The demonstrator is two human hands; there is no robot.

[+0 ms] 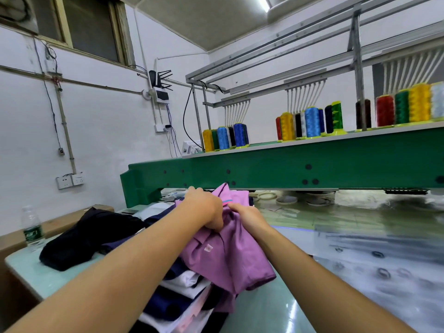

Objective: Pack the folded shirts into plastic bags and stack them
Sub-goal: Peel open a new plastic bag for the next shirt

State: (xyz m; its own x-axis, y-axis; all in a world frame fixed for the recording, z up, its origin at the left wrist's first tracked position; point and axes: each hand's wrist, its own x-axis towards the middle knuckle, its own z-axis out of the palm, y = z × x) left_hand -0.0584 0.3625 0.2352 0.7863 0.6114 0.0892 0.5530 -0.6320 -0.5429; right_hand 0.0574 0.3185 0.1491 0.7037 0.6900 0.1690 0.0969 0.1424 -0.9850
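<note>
A purple polo shirt [230,255] with a pink-and-blue striped collar lies bunched on top of a pile of navy, white and pink shirts [177,299] at the table's near edge. My left hand [204,207] grips the purple shirt near its collar, fingers curled into the fabric. Just to the right, my right hand [247,217] pinches the same shirt beside the collar. Clear plastic bags [384,260] lie spread on the table to the right.
A dark garment [81,241] lies heaped at the left, near a water bottle [32,227]. A green embroidery machine beam [288,167] with thread spools [224,138] spans the back. The pale green table [269,308] extends right under the bags.
</note>
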